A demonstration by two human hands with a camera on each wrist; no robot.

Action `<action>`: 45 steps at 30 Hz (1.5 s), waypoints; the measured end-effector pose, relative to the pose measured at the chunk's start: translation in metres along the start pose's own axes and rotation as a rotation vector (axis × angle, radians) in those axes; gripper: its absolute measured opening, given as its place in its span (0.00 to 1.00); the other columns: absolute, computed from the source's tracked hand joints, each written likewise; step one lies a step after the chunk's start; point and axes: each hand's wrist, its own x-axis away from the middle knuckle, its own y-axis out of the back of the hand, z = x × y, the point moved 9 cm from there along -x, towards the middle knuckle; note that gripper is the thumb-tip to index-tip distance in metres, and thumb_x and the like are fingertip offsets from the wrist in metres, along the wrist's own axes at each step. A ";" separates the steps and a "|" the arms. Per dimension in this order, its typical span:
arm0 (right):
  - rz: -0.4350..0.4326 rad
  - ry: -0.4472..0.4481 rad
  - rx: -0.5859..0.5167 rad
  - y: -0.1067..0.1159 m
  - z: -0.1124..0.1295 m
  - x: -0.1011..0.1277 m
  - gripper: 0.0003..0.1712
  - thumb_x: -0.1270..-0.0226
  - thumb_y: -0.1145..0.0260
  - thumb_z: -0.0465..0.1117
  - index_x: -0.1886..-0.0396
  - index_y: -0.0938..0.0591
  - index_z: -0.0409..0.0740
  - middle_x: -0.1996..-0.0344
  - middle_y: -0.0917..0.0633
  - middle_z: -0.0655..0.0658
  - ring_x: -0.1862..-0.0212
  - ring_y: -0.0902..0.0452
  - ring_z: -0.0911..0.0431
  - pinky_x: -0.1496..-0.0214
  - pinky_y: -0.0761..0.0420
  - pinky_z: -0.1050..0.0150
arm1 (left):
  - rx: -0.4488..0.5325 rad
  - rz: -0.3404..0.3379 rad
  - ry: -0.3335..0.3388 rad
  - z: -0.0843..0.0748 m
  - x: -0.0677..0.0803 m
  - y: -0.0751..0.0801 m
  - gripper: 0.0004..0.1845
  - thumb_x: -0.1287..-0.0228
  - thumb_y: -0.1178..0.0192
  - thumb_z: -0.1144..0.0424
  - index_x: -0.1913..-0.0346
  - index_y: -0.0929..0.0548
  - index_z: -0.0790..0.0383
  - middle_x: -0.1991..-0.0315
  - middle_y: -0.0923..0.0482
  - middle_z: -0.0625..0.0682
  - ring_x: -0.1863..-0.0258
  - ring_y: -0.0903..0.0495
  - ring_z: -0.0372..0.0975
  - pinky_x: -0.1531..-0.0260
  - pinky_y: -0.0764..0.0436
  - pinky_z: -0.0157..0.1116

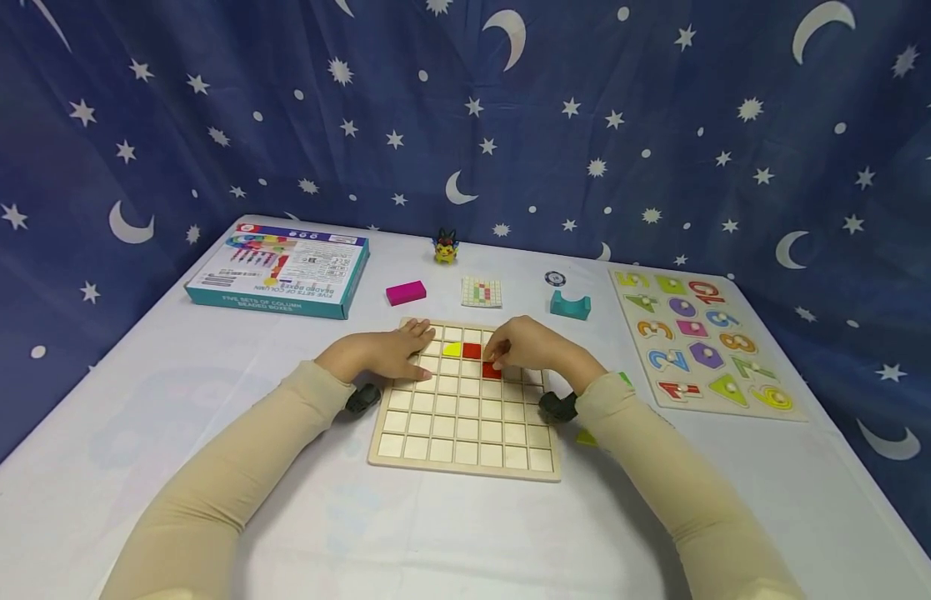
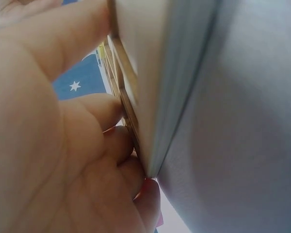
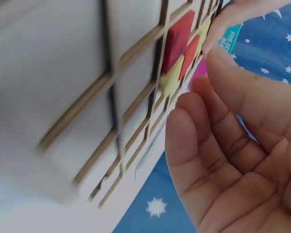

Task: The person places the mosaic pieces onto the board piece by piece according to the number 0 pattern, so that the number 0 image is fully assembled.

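Note:
A wooden grid board [image 1: 442, 429] lies on the white table between both hands. My left hand [image 1: 393, 352] rests on its left edge with the fingers spread. My right hand [image 1: 528, 343] hovers over the upper right cells, fingers loosely bent, its fingertips close to a red tile [image 1: 492, 371]. Another red tile [image 1: 472, 351] and a yellow rounded tile [image 1: 452, 349] sit in the row above. In the right wrist view a further yellow tile [image 3: 171, 81] lies in the grid beside the fingertips; nothing shows between thumb and fingers.
Behind the board are a magenta block [image 1: 406, 292], a pattern card [image 1: 482, 292], a small figurine [image 1: 446, 248], a chip [image 1: 555, 278] and a teal arch block [image 1: 570, 307]. A box [image 1: 281, 271] stands left, a number puzzle [image 1: 663, 383] right. Green pieces [image 1: 586, 437] show by the right sleeve.

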 end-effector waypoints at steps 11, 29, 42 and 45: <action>-0.002 -0.041 0.031 0.016 -0.039 0.046 0.07 0.47 0.31 0.32 0.67 0.15 0.40 0.70 0.15 0.49 0.68 0.24 0.60 0.62 0.22 0.66 | -0.005 -0.005 -0.018 0.000 -0.001 0.000 0.43 0.33 0.49 0.49 0.28 0.58 0.68 0.27 0.70 0.62 0.29 0.73 0.54 0.31 0.62 0.52; 0.012 -0.232 -0.030 0.007 -0.097 0.088 0.08 0.49 0.30 0.33 0.67 0.16 0.42 0.71 0.19 0.48 0.69 0.28 0.57 0.65 0.23 0.66 | -0.002 0.001 -0.013 -0.001 -0.001 -0.001 0.43 0.33 0.50 0.48 0.28 0.59 0.68 0.27 0.71 0.61 0.29 0.73 0.53 0.31 0.62 0.52; 0.016 -0.213 -0.026 0.008 -0.099 0.089 0.06 0.47 0.31 0.32 0.69 0.17 0.43 0.72 0.21 0.49 0.67 0.30 0.56 0.64 0.25 0.66 | 0.001 0.000 -0.017 0.000 -0.002 -0.002 0.43 0.33 0.50 0.48 0.28 0.59 0.67 0.27 0.71 0.61 0.29 0.74 0.53 0.31 0.63 0.51; 0.017 -0.222 -0.010 0.013 -0.098 0.091 0.04 0.46 0.32 0.32 0.69 0.16 0.43 0.74 0.19 0.50 0.69 0.29 0.56 0.66 0.24 0.66 | 0.001 0.002 -0.013 0.001 -0.002 -0.002 0.43 0.33 0.50 0.47 0.28 0.59 0.67 0.27 0.71 0.60 0.29 0.74 0.53 0.31 0.63 0.52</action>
